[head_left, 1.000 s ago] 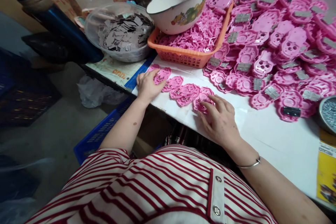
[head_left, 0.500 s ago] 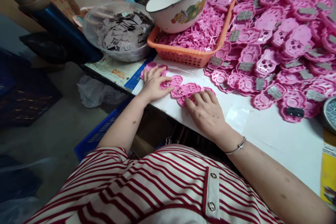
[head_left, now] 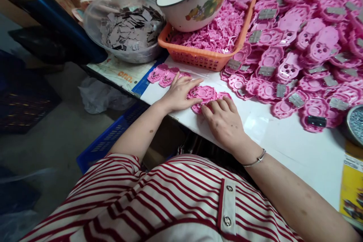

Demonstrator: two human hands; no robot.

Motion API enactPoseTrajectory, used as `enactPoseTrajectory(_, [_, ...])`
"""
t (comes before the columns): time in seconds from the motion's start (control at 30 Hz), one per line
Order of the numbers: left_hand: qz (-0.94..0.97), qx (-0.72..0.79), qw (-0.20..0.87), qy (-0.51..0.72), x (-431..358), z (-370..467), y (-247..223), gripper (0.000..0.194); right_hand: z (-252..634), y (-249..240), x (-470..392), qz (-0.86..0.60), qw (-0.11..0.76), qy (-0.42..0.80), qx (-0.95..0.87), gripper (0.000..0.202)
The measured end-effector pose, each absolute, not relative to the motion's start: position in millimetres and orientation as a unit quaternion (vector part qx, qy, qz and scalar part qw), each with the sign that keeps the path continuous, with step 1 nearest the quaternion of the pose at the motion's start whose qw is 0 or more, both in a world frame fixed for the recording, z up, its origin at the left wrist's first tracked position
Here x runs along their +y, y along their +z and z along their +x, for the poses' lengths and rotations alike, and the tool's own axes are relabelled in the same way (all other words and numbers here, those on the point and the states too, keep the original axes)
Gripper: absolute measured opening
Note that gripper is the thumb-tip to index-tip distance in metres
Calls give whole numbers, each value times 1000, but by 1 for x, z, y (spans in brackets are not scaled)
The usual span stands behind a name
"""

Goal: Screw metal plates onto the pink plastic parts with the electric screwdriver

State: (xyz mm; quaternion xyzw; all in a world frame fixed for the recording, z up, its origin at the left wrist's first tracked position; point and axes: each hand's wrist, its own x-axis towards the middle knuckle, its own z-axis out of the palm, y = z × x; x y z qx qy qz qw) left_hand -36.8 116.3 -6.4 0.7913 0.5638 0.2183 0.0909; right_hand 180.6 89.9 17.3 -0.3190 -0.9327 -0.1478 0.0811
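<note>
Several pink plastic pieces lie in a row on the white table top [head_left: 286, 147], near its front edge. My left hand [head_left: 180, 92] rests over the middle of the row with its fingers spread, partly covering the pieces under it. To its left, a pair of pink pieces [head_left: 167, 75] is uncovered. Between my hands lies another pink piece [head_left: 205, 93], face up. My right hand [head_left: 224, 123] has its fingers bent down at the right end of the row, touching the pink pieces; whether it grips one is hidden under the fingers.
Behind the row stands an orange basket [head_left: 195, 58] of small pink parts, with an enamel bowl [head_left: 181, 13] tilted on it. A clear bowl [head_left: 138, 58] of dark and grey flakes is at left. Pink casings [head_left: 295, 64] pile up at right, beside a metal bowl [head_left: 356, 123].
My left hand has moved right, off the leftmost pink pieces, which now show, and its fingers reach toward the middle piece. My right hand has hardly moved.
</note>
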Motion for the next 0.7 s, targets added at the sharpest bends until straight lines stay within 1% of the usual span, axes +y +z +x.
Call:
enactPoseTrajectory(0.13, [747,621,54,230,111,-28,-6,67,181,17,88,-320,80,-153,-932,27])
enactPoseTrajectory(0.3, [665,711,-35,228,100,-21,-7,61,175,16,91,-316,79,-145,-934,27])
enactPoseTrajectory(0.4, [658,718,-61,219,96,-18,-8,57,171,16,94,-315,79,-134,-936,29])
enactPoseTrajectory(0.53, [679,686,-46,257,91,-18,-12,60,184,15,94,-344,91,-121,-927,32])
enactPoseTrajectory(0.6, [710,646,-21,281,87,-21,-15,64,199,14,90,-374,107,-105,-915,38])
enactPoseTrajectory(0.7, [754,588,3,293,79,-24,-20,73,223,10,83,-427,155,-20,-891,62])
